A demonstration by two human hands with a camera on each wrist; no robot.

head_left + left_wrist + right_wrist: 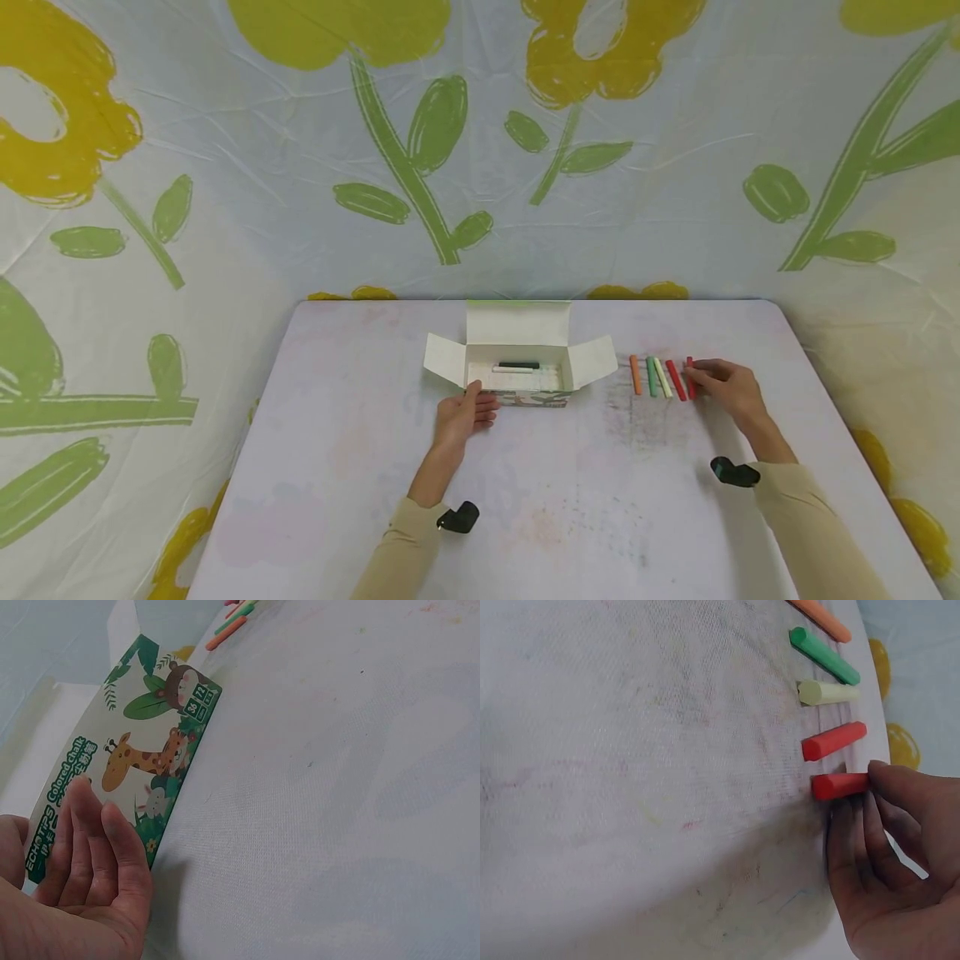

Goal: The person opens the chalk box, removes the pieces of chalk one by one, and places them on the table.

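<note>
An open chalk box [525,399] stands on the table with its flaps spread, printed with animals and "Colored chalk" on the front [139,757]. Inside it lie a black chalk [519,365] and a white chalk [513,370]. My left hand [459,417] holds the box at its front left corner, thumb at the top edge and fingers along the front. Over on the right, my right hand [731,390] pinches the far end of a red chalk [838,786]. Beside it lie another red chalk [834,741], a pale yellow [827,693], a green [825,655] and an orange chalk [821,619].
The white table [570,500] carries smudges of chalk dust, darkest around the row of chalks. Behind and beside it hangs a cloth [285,150] with yellow flowers and green leaves. A black wrist camera [459,517] sits on each sleeve.
</note>
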